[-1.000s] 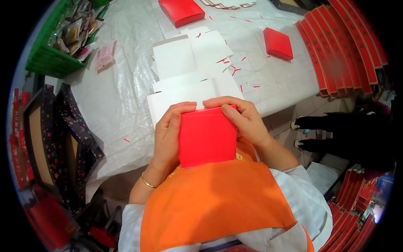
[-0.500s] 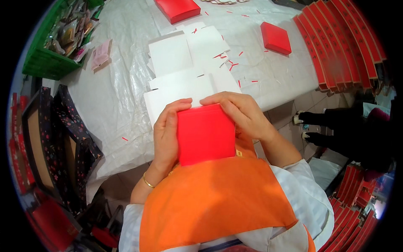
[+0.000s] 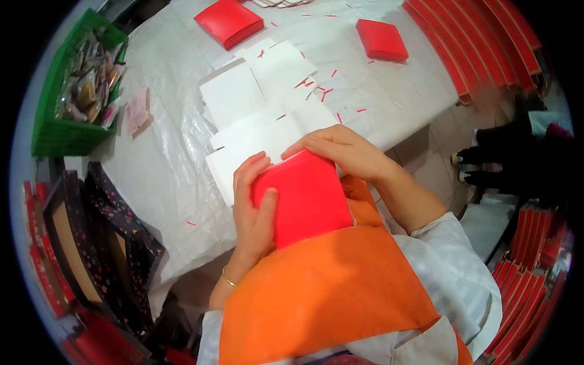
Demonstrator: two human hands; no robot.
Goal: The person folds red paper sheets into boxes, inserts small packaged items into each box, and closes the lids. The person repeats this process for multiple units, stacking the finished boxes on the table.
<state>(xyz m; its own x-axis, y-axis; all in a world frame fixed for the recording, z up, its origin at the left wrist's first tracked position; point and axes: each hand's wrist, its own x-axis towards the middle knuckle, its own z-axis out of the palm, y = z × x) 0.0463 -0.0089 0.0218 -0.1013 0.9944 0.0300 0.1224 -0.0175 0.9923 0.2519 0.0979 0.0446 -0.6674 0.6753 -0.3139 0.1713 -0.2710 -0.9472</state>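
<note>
- Work table: covered with white plastic sheeting; extends from 9 o'clock to 1 o'clock. All clock positions are taken from the held box.
- Orange apron: worn by the operator; at 6 o'clock.
- Row of red cartons: packed side by side, between 1 and 2 o'clock.
- Green crate: at 10 o'clock; contains small wrapped packets.
- White card sheets: flat and overlapping on the sheeting, at 11 o'clock.
- Held red box: located between both hands, at the near side of the table. Its lower edge overlaps the apron in view; contact cannot be determined.
- Right hand: at 1 o'clock; fingers pressed together, bent over the upper edge of the box and gripping it near the corner.
- Left hand: at 9 o'clock; fingers close together around the upper left corner, thumb flat on the front face, pinching the box between them.
- Second red box: at 1 o'clock, lying on the sheeting.
- Pink packet: at 10 o'clock, near the crate.
- Red strips: scattered around 12 o'clock.
</note>
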